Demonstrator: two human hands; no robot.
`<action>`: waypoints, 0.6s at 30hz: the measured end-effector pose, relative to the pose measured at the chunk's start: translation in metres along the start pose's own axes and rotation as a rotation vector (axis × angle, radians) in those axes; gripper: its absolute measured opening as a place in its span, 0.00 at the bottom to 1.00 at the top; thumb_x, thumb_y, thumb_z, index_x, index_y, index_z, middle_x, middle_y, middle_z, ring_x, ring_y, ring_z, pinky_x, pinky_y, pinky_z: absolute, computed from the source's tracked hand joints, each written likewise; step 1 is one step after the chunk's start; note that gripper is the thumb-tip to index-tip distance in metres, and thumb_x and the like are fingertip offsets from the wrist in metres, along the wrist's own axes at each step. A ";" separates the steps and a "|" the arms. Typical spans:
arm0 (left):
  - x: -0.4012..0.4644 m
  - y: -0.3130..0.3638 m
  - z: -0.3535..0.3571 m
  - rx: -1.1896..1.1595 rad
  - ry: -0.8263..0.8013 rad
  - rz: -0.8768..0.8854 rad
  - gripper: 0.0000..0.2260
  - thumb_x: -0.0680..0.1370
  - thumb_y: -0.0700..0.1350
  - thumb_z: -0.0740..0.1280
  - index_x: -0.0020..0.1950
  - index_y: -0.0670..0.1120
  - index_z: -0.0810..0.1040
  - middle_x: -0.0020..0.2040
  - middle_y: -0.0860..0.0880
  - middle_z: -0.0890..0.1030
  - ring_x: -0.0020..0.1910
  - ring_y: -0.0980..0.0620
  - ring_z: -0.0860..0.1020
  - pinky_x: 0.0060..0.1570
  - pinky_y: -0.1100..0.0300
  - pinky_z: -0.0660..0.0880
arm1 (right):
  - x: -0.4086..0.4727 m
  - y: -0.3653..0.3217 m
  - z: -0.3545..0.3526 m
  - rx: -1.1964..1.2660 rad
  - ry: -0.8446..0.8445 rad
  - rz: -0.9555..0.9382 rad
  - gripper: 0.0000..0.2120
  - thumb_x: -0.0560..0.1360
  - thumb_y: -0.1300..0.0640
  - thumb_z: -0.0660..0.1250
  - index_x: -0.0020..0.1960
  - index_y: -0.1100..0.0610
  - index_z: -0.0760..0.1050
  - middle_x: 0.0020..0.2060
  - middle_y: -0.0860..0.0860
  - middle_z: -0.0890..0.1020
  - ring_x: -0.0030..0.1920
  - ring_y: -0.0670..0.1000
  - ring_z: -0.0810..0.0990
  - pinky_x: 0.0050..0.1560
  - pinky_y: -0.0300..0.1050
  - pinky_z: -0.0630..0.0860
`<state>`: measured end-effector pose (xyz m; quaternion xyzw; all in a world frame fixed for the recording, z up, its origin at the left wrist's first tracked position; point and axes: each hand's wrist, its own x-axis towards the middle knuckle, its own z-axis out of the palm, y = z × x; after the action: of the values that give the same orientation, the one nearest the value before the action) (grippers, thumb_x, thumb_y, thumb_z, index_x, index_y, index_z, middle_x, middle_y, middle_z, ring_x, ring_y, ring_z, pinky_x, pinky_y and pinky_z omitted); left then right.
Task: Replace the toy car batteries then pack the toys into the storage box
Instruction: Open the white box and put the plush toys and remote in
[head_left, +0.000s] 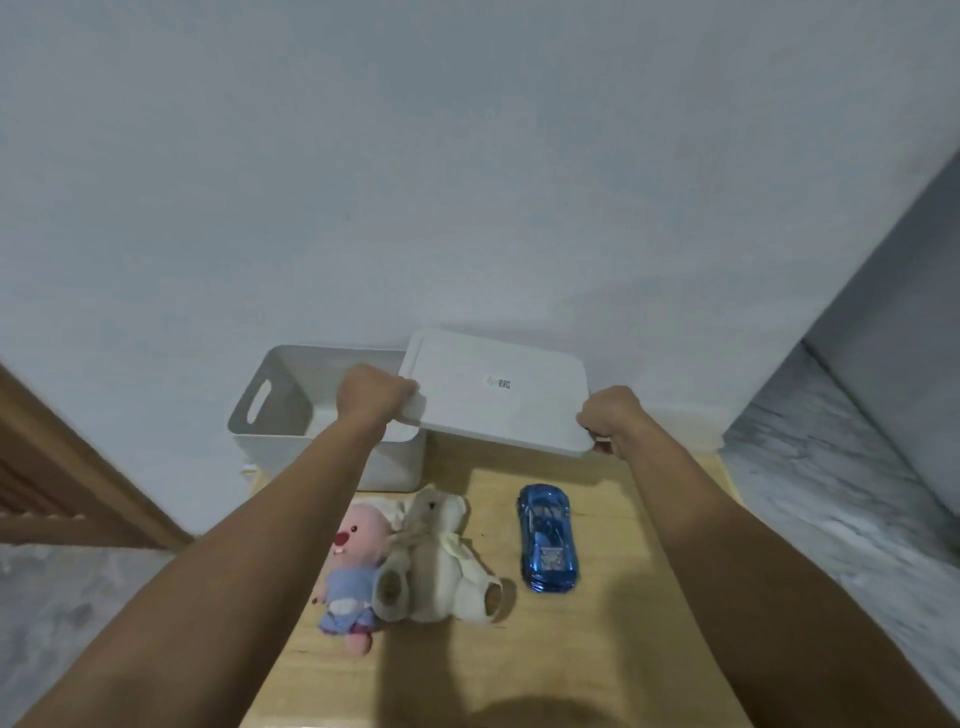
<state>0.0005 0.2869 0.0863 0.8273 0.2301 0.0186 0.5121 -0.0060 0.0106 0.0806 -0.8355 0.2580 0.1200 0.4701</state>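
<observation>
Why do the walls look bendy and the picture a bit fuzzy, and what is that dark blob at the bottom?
Head view: the wide-angle lens bends straight edges near the borders. The dim, even room light leaves it soft and grainy; the toy car and plush toys lack crisp detail. The blob is a shadow on the wooden table, probably the person's own.

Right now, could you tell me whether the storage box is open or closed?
Open: both hands hold the lid off to the right of the storage box, so its inside shows.
</observation>
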 end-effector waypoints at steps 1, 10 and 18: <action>-0.007 0.003 0.012 0.032 -0.026 0.018 0.11 0.69 0.43 0.76 0.34 0.39 0.76 0.32 0.44 0.77 0.31 0.45 0.77 0.29 0.59 0.70 | 0.001 0.011 -0.013 -0.013 0.010 0.003 0.12 0.75 0.66 0.62 0.36 0.54 0.66 0.36 0.52 0.71 0.35 0.51 0.73 0.35 0.45 0.75; -0.073 0.013 0.110 0.490 -0.361 0.155 0.17 0.68 0.49 0.77 0.45 0.37 0.79 0.38 0.43 0.81 0.35 0.48 0.80 0.32 0.58 0.75 | 0.010 0.117 -0.096 -0.085 0.043 0.145 0.13 0.73 0.72 0.63 0.33 0.60 0.68 0.32 0.57 0.73 0.31 0.54 0.73 0.22 0.37 0.70; -0.134 0.002 0.193 0.706 -0.553 0.158 0.11 0.69 0.43 0.73 0.42 0.40 0.74 0.43 0.42 0.82 0.42 0.44 0.83 0.37 0.56 0.80 | 0.014 0.215 -0.143 -0.195 0.161 0.217 0.15 0.73 0.68 0.63 0.31 0.57 0.64 0.33 0.56 0.72 0.39 0.56 0.76 0.37 0.47 0.75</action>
<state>-0.0671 0.0708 0.0243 0.9402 0.0133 -0.2436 0.2377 -0.1170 -0.2061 -0.0058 -0.8514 0.3706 0.1271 0.3487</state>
